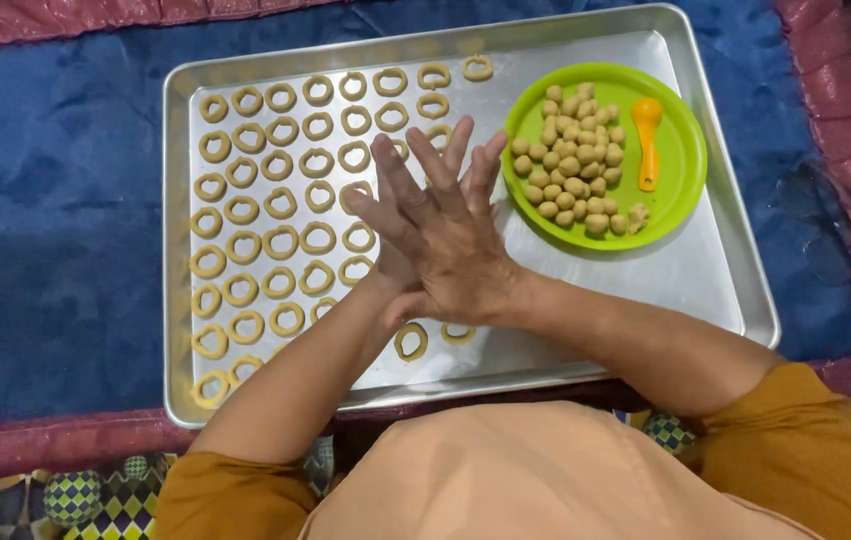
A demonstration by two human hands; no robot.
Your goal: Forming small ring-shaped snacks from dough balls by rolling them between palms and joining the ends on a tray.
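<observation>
My right hand (445, 235) lies flat on top of my left hand (473, 160), palm against palm, fingers stretched and fanned out, over the middle of a metal baking tray (710, 275). Anything between the palms is hidden. Rows of small dough rings (280, 203) fill the left half of the tray, and two more rings (411, 342) lie just below my wrists. To the right of my hands a green plate (686, 180) holds several small dough balls (571, 165) and an orange scoop (647, 140).
The tray rests on a dark blue cloth (55, 230) with a pink border (45, 440). A patterned cushion edge (95, 495) shows at the lower left. My orange sleeves and lap fill the bottom of the view.
</observation>
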